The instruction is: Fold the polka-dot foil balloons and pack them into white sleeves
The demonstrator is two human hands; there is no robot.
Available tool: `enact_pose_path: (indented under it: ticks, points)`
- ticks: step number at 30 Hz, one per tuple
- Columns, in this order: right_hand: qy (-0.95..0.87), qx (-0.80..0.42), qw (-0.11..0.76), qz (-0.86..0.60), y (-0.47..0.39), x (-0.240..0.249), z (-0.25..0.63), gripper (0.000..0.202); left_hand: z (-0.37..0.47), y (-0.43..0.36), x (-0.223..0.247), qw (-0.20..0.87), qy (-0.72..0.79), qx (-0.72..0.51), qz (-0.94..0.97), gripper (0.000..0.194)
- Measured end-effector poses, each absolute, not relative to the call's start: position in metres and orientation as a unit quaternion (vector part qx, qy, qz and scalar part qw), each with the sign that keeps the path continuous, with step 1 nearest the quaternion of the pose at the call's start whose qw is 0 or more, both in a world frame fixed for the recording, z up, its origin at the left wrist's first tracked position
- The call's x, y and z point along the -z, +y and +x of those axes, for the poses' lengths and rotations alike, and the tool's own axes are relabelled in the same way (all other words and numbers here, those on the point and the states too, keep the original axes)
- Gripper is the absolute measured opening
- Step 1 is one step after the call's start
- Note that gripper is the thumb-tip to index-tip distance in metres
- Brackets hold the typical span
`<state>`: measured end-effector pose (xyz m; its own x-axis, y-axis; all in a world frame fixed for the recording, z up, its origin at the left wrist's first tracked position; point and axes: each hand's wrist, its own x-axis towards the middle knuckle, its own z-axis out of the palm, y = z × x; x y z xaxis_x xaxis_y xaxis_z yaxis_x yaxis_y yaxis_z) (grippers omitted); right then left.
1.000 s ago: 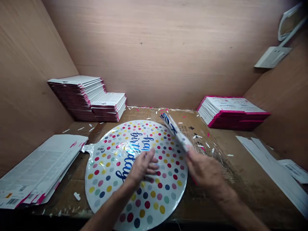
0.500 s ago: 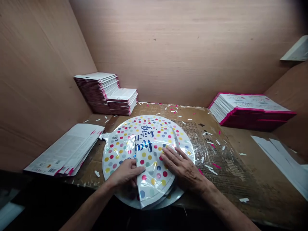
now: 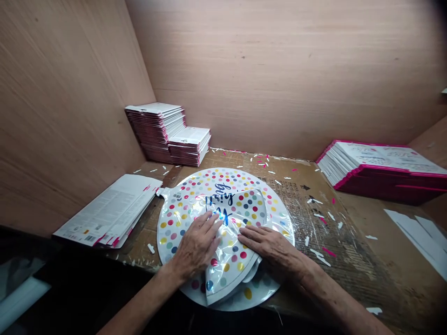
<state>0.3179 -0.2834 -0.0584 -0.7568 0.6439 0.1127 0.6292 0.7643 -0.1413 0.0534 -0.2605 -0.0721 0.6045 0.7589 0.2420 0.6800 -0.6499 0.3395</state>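
Round white foil balloons point(image 3: 188, 186) with coloured dots lie in a pile on the cardboard surface, a tab at their left edge. On top is a partly folded dotted balloon point(image 3: 230, 265) with dark blue lettering. My left hand point(image 3: 198, 242) lies palm down on the folded balloon's left edge, fingers extended. My right hand point(image 3: 270, 244) rests flat on its right part, fingers stretched toward the left. The undersides of both hands are hidden.
Stacked white and pink cards point(image 3: 167, 135) stand at the back left. Flat cards point(image 3: 108, 209) lie at the left. A pink-edged stack point(image 3: 384, 170) sits at the right, near white strips point(image 3: 415, 237). Paper scraps are scattered around; wooden walls enclose the surface.
My left hand has gone from gripping the fold's left edge to lying over it, farther up. The folded balloon's top right part now lies folded over. The view has shifted slightly left.
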Motion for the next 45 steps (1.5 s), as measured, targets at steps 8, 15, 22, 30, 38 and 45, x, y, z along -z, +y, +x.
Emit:
enact_pose_path:
  ticks: [8,15,22,30,38,45]
  points:
    - [-0.762,-0.270,0.177,-0.561,-0.229,0.052,0.306,0.026,0.032,-0.265,0.062,0.353,0.512,-0.272,0.735,0.049]
    - [-0.691,-0.237,0.199,-0.654,-0.213,0.080,0.291,0.046,0.066,-0.259,0.079,0.229,0.674,-0.300,0.635,0.046]
    - [-0.705,-0.225,0.154,-0.655,-0.208,0.073,0.294,0.035,0.072,-0.247,0.081,0.035,0.491,-0.238,0.837,0.057]
    - [-0.856,0.076,0.112,-0.499,-0.253,0.062,0.228,0.028,0.072,-0.223,0.088,0.101,0.542,-0.090,0.829,0.051]
    - [-0.940,0.049,0.041,-0.335,-0.265,0.065,0.251,0.019,0.060,-0.204,0.030,0.107,0.336,-0.087,0.932,0.060]
    - [-0.877,-0.183,0.240,-0.375,-0.279,0.075,0.320,0.033,0.036,-0.213,0.051,0.228,0.297,-0.088,0.923,0.057]
